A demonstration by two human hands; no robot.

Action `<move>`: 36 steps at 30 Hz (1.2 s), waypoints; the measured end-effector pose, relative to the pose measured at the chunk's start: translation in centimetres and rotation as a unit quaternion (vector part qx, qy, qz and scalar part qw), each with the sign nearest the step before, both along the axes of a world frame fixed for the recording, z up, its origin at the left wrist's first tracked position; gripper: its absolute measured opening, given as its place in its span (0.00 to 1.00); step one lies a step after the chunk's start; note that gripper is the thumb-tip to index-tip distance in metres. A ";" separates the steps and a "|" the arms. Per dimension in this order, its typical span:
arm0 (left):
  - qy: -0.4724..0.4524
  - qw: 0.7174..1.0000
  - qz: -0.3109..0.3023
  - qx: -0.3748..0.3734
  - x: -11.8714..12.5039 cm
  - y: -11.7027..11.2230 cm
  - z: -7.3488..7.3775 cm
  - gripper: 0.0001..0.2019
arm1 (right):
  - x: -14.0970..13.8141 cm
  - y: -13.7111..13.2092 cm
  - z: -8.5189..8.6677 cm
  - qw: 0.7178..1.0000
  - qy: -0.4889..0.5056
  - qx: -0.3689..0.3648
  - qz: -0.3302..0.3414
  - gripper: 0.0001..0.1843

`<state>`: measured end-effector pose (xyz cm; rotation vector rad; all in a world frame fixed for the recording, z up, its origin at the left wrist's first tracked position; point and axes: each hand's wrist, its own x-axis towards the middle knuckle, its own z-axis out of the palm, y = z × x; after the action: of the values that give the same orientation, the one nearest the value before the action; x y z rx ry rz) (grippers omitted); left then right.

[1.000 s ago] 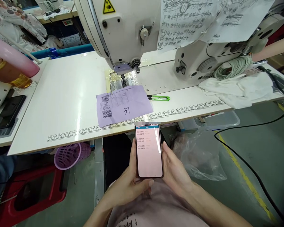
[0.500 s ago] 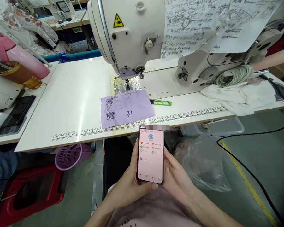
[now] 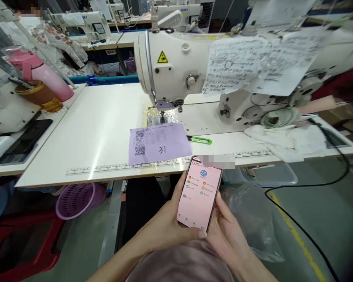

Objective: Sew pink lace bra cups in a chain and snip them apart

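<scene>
I hold a smartphone (image 3: 199, 194) with a pink screen of app icons in both hands, just below the table's front edge. My left hand (image 3: 167, 223) wraps its left side, thumb across the bottom. My right hand (image 3: 226, 231) cups its right side from behind. On the white sewing table (image 3: 91, 129) lies a purple slip (image 3: 159, 143) with QR codes and "31" written on it. Green thread snips (image 3: 200, 140) lie to its right. The white sewing machine (image 3: 176, 70) stands behind, handwritten papers (image 3: 238, 64) hanging on it.
A pink bottle (image 3: 44, 74) and an amber jar (image 3: 39, 94) stand at the far left. A white cloth (image 3: 288, 139) and coiled cord lie at the right. Below are a purple basket (image 3: 76, 199), a red stool (image 3: 26, 250), a plastic bag (image 3: 250, 219) and a black cable (image 3: 300, 223).
The phone screen went from a text list to a menu of icons. The phone tilted to the right, and my view rose, showing more of the room behind the machine.
</scene>
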<state>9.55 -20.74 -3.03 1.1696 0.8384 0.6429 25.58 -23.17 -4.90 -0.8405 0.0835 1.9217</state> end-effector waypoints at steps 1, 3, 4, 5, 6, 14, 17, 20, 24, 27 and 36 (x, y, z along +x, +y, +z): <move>0.007 1.000 -0.005 0.014 0.5 0.5 0.2 0.58 | 0.3 0.3 0.3 1.000 -0.011 0.007 -0.006 0.23; 0.042 0.998 -0.002 0.042 1.5 1.5 0.5 0.58 | 1.1 1.1 0.9 0.999 -0.026 0.021 -0.021 0.23; 0.068 0.996 0.007 0.060 2.1 2.0 0.7 0.58 | 1.5 1.6 1.2 0.999 -0.028 0.028 -0.034 0.23; 0.099 0.992 0.019 0.082 2.6 2.3 1.0 0.59 | 1.9 2.0 1.5 0.998 -0.025 0.035 -0.053 0.23; 0.133 0.985 0.034 0.107 3.2 2.7 1.3 0.59 | 2.4 2.4 1.7 0.996 -0.020 0.043 -0.077 0.22; 0.351 0.906 0.058 0.231 7.4 4.5 2.9 0.51 | 4.0 4.4 2.6 0.980 0.016 0.087 -0.178 0.22; 0.437 0.854 0.028 0.281 8.1 5.0 2.9 0.47 | 4.2 4.8 1.8 0.977 0.016 0.104 -0.185 0.20; 0.498 0.796 -0.001 0.344 8.2 5.6 3.2 0.46 | 5.0 4.9 0.9 0.980 -0.016 0.137 -0.147 0.16; 0.550 0.737 -0.039 0.391 8.3 7.0 4.5 0.45 | 6.8 4.8 0.6 0.971 -0.113 0.208 -0.037 0.15; 0.558 0.717 -0.073 0.413 8.4 8.1 5.5 0.44 | 9.1 4.7 0.8 0.935 -0.261 0.233 0.060 0.21; 0.556 0.696 -0.125 0.436 10.2 11.4 6.1 0.46 | 17.6 10.6 1.3 0.492 -0.840 0.193 -0.126 0.16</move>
<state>19.77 -9.37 3.09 2.6255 1.3770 -0.0437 43.20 -12.61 -3.62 -1.8299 -1.2673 0.1068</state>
